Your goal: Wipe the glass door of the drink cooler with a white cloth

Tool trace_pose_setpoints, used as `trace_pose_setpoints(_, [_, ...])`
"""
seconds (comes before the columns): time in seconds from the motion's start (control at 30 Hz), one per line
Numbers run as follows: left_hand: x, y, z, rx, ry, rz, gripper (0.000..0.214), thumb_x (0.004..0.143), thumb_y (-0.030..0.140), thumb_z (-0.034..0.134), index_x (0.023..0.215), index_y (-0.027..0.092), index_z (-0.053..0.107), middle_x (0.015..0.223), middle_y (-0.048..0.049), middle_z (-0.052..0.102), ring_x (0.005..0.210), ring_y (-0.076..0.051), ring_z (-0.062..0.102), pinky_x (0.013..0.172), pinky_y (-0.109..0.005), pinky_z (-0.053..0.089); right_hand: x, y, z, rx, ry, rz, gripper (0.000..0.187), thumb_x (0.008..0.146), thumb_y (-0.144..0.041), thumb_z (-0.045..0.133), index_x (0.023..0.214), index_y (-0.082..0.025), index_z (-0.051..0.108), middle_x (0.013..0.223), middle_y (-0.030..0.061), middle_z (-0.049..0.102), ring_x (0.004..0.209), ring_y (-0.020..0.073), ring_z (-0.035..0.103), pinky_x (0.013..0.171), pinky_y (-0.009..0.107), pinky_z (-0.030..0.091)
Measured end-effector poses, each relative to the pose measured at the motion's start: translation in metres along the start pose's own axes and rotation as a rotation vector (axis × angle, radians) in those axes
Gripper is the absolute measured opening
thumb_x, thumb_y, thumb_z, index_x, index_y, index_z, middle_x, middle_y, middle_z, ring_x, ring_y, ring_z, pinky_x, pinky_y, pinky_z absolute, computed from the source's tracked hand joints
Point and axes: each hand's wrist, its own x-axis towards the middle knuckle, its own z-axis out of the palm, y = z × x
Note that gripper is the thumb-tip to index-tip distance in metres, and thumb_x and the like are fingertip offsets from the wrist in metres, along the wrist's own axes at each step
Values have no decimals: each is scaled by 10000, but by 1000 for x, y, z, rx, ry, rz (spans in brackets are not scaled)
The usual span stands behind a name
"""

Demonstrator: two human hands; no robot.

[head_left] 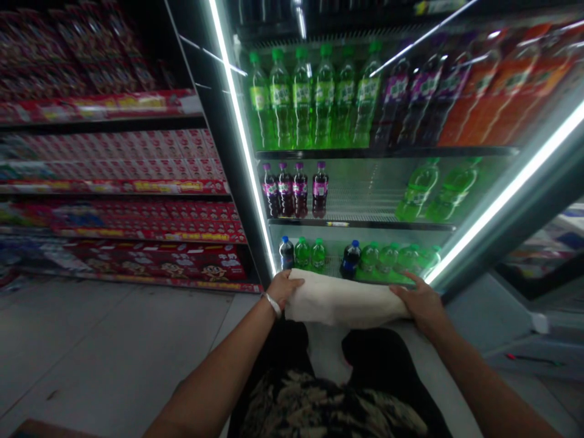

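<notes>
Head view: both hands (351, 295) gripping white cloth (342, 299).

Both my forearms bare and stretched forward, left hand (283, 288) fingers curled closed, right hand (422, 302) likewise, palm down

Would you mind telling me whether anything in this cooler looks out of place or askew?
On the middle shelf, two green bottles lean sharply right while the purple bottles stand upright; lens distortion may exaggerate it. Nothing looks spilled.
</notes>
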Motion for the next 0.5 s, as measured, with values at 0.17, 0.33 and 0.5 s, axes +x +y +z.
trace_pose_setpoints(0.17, [-3, 4, 1, 38, 107, 49, 682, 571, 78, 755, 1230, 101, 580, 742, 4, 714, 657, -148, 647, 657, -271, 509, -1, -9, -3, 6, -210, 55, 792, 502, -590, 723, 1155, -144, 668, 760, 58, 687, 765, 269, 619, 668, 362, 468])
trace_pose_setpoints(0.33, [-6, 15, -3, 133, 93, 62, 752, 584, 3, 678, 1320, 61, 536, 735, 15, 669, 656, -124, 617, 658, -244, 490, 3, -7, -8, 25, -453, 14, 722, 552, -568, 758, 1125, -139, 666, 937, 76, 709, 813, 250, 636, 688, 330, 493])
trace_pose_setpoints(0.5, [-6, 23, -5, 304, 84, 103, 609, 529, -71, 613, 1119, 66, 674, 780, -1, 680, 684, -123, 609, 685, -246, 467, 10, -6, -12, -362, -507, -249, 698, 512, -461, 699, 1125, -128, 690, 966, 94, 721, 879, 297, 649, 832, 380, 505])
